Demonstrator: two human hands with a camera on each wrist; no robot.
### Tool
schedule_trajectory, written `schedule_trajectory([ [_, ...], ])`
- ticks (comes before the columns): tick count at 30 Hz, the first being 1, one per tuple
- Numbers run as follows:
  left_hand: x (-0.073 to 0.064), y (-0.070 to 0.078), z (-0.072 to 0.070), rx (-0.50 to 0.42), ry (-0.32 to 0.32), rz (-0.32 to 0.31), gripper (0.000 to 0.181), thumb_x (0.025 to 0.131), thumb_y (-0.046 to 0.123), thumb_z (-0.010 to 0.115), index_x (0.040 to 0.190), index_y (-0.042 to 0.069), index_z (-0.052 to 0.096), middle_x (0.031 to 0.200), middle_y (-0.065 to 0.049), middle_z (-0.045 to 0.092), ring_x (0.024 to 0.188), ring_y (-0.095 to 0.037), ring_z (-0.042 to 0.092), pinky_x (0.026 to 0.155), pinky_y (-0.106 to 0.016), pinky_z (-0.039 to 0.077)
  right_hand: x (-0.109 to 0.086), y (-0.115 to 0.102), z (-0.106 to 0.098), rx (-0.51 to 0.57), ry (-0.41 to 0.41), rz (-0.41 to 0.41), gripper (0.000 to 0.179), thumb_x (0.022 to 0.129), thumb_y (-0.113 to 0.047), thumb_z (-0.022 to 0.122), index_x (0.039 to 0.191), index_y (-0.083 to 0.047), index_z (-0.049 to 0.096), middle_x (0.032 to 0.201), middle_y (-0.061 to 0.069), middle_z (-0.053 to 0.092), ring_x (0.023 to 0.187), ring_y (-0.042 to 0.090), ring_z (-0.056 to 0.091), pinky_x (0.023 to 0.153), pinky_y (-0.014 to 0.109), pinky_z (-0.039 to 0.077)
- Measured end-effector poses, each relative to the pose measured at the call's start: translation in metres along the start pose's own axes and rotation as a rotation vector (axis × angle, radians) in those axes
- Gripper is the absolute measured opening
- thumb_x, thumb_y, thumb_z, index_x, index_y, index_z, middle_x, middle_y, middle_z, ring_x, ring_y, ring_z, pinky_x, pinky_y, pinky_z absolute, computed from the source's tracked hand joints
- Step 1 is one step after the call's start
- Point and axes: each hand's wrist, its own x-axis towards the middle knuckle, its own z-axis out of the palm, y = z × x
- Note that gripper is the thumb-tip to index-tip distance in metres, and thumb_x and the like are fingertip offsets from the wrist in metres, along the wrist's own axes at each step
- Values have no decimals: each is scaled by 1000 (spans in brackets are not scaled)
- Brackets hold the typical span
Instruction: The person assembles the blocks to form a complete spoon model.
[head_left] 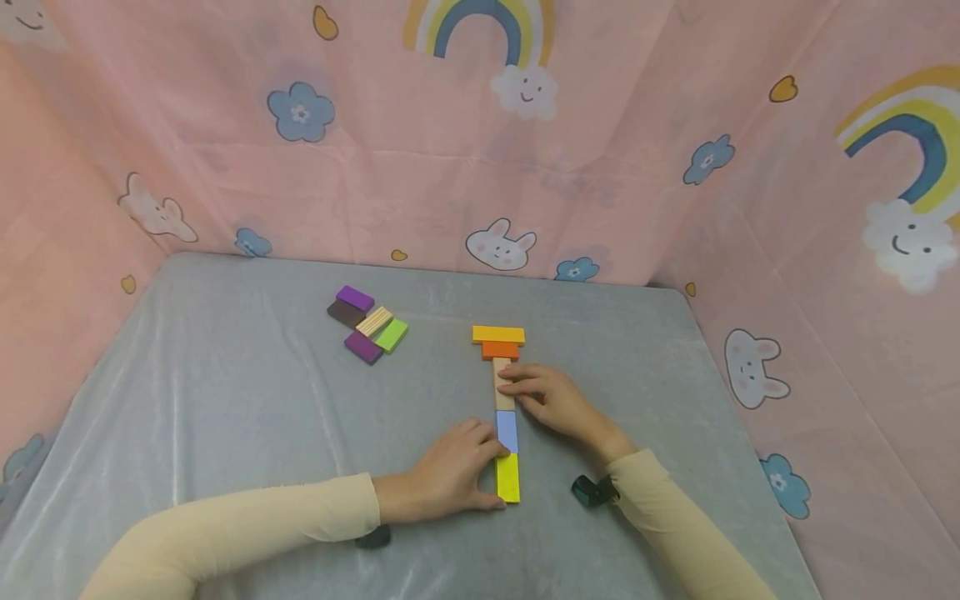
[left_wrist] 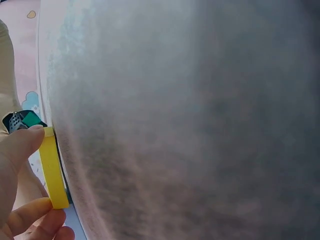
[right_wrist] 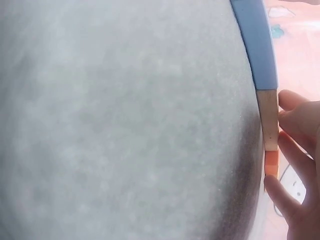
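Note:
A line of flat blocks runs toward the person: a yellow-orange block (head_left: 498,335) crosswise at the far end, an orange block (head_left: 499,351) crosswise against it, then a plain wood block (head_left: 504,396), a blue block (head_left: 507,432) and a bright yellow block (head_left: 507,479) lengthwise. The left hand (head_left: 450,471) pinches the bright yellow block by its two ends, thumb at the near end, as the left wrist view also shows. Fingers of the right hand (head_left: 558,402) lie extended at the plain wood block, touching it; the right wrist view shows them alongside it.
Left of the line, at the back, lies a loose group: two purple blocks (head_left: 355,299), a dark brown block (head_left: 345,313), a striped wood block (head_left: 374,322) and a green block (head_left: 392,336). A grey cloth (head_left: 247,375) covers the table. Pink patterned curtains (head_left: 375,192) stand behind and beside it.

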Motion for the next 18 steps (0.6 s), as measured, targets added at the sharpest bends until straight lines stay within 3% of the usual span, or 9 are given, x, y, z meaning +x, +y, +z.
schedule_trajectory([
  [7, 0, 1, 1, -4, 20, 12, 58, 74, 54, 82, 119, 21, 68, 106, 8, 58, 92, -6, 46, 77, -18, 42, 0, 0, -1, 6, 4, 1, 29, 93, -5, 65, 118, -16, 73, 134, 0, 66, 132, 23, 56, 111, 46, 45],
  [18, 3, 4, 1, -10, 0, -12, 59, 73, 55, 82, 119, 20, 69, 104, 9, 58, 91, -5, 45, 76, -18, 40, 1, -1, -1, 16, -4, 1, 28, 93, -6, 65, 118, -15, 73, 134, 0, 65, 133, 23, 56, 111, 46, 44],
])
